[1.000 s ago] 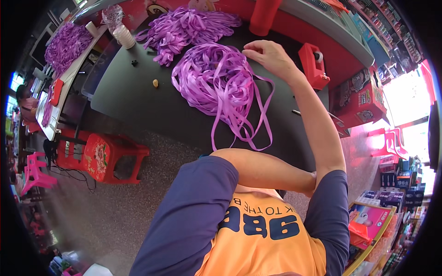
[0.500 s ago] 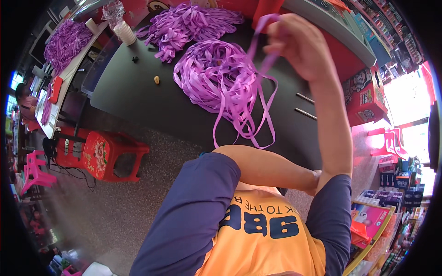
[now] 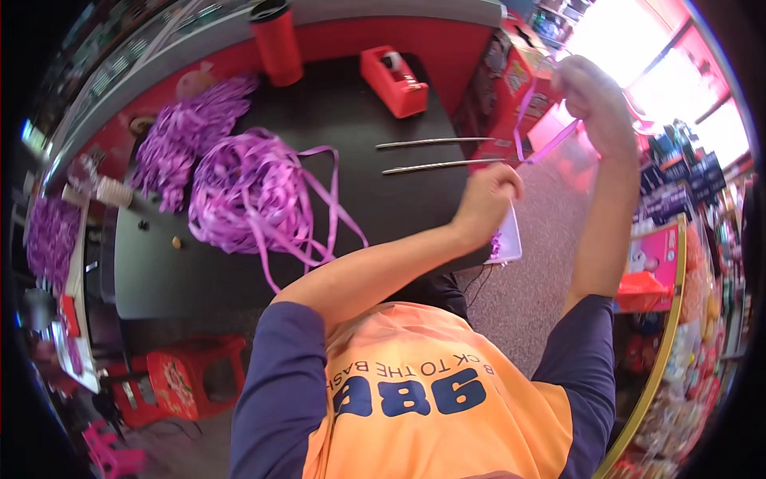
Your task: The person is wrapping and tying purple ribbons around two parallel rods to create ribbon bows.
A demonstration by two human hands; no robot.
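Observation:
My raised right hand (image 3: 594, 100) is closed on a strip of purple ribbon (image 3: 550, 146) at the right, beyond the table's edge. The ribbon bends down past the tip of the nearer metal rod (image 3: 439, 168); whether it wraps that rod I cannot tell. My left hand (image 3: 485, 206) is closed just below the rod tips, and what its fingers hold, if anything, is hidden. A second metal rod (image 3: 431, 143) lies alongside. On the black table's left half rests a big tangled pile of purple ribbon (image 3: 251, 191) with loose loops trailing toward me.
Behind that pile lies another ribbon bundle (image 3: 187, 132). A red tape dispenser (image 3: 393, 84) and a red tumbler (image 3: 277, 48) stand at the back. A white bin (image 3: 508, 235) with purple bits sits below the table's right edge. Red stools (image 3: 187, 383) stand at left.
The view has swung right. My right hand has moved away from the pile with ribbon in it, out beyond the rods. My left hand has come up from behind my right arm.

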